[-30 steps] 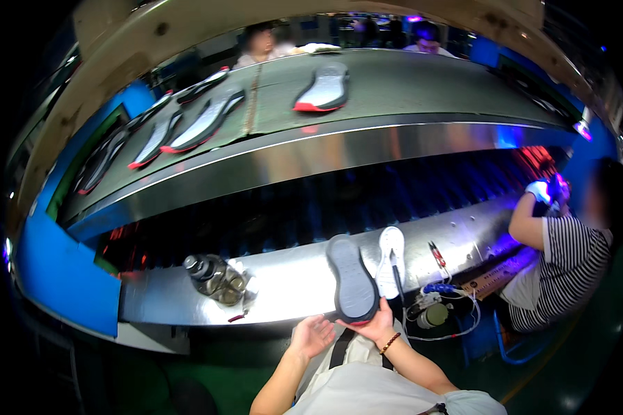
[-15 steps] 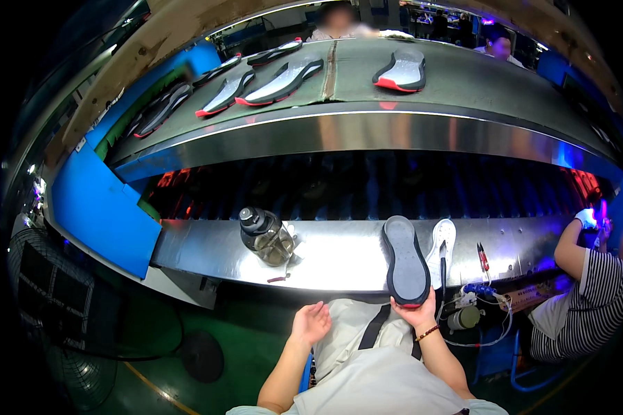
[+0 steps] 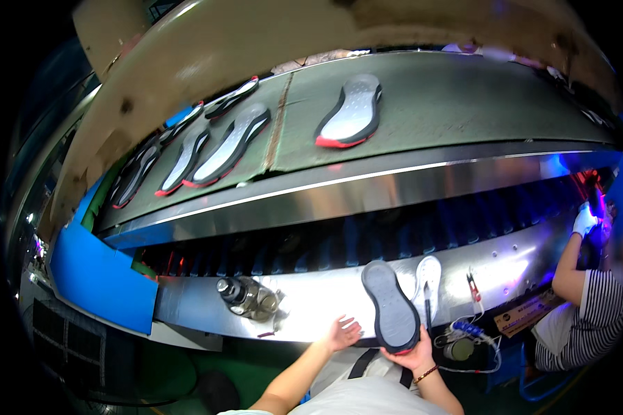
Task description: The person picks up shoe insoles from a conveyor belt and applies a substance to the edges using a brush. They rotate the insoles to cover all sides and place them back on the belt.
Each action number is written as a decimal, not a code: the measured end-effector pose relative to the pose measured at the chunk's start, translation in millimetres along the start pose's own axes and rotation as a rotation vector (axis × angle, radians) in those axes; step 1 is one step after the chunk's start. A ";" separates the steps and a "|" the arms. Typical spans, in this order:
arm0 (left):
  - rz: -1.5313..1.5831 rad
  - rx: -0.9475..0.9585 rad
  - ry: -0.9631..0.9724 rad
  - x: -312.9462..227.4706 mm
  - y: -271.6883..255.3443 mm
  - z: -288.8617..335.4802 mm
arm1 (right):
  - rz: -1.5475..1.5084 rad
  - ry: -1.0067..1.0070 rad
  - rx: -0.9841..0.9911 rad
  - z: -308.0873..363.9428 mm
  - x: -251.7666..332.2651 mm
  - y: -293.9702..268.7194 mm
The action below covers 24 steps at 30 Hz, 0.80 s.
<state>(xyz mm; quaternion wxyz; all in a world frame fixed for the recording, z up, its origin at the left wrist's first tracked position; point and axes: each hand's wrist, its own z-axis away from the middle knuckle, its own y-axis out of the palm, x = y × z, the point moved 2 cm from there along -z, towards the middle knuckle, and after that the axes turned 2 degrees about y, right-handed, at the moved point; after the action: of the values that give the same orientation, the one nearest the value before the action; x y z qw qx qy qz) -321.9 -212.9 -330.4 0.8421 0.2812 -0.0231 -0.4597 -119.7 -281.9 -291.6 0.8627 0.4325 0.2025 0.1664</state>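
Observation:
A grey shoe sole with a black rim and a red end is held at its near end by my right hand, whose fingers close round that end. The rest of the sole reaches away over the metal ledge. My left hand is open and holds nothing, palm partly up, to the left of the sole and apart from it. Just right of the held sole lies a white sole-shaped piece, with a thin dark-handled tool resting on it.
On the metal ledge are a dark drinking bottle and red-handled pliers. Several soles, one a white-topped sole, lie on the green conveyor belt. A co-worker in a striped shirt sits right, near tangled cables.
The view has tilted and shifted, so the belt sits lower in it. My left hand has moved forward and right toward the sole. My right hand still holds the sole's near end.

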 end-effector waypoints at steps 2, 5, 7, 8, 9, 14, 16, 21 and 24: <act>0.021 -0.003 0.078 -36.0 18.9 10.4 | -0.051 0.053 -0.042 5.8 5.5 13.5; 0.158 0.248 0.395 -104.9 34.9 20.4 | -0.076 0.092 -0.010 8.4 16.8 28.6; 0.202 0.437 0.621 -149.6 81.4 55.1 | -0.033 0.080 -0.046 16.1 29.0 44.3; 0.372 0.451 0.660 -165.9 91.7 65.5 | -0.032 0.099 -0.014 20.4 32.5 53.5; 0.492 0.528 0.651 -181.5 102.6 76.8 | -0.007 0.134 -0.029 18.7 37.7 58.4; 0.686 0.437 0.699 -214.7 113.1 109.5 | 0.182 0.098 -0.162 49.9 58.4 93.6; 0.717 0.429 0.658 -214.0 115.4 108.0 | 0.210 0.037 -0.176 75.0 66.7 97.8; 0.709 0.350 0.678 -213.0 124.9 112.6 | 0.207 -0.238 -0.052 141.7 68.3 86.0; 0.675 0.319 0.710 -215.3 126.5 113.7 | 0.116 -0.415 0.085 166.4 56.2 66.7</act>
<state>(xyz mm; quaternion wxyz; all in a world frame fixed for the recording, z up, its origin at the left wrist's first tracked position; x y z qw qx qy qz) -383.5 -41.8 -125.0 0.8460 0.5219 0.1050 -0.0293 3.4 -330.8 -158.4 0.8559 0.5043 0.0023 0.1143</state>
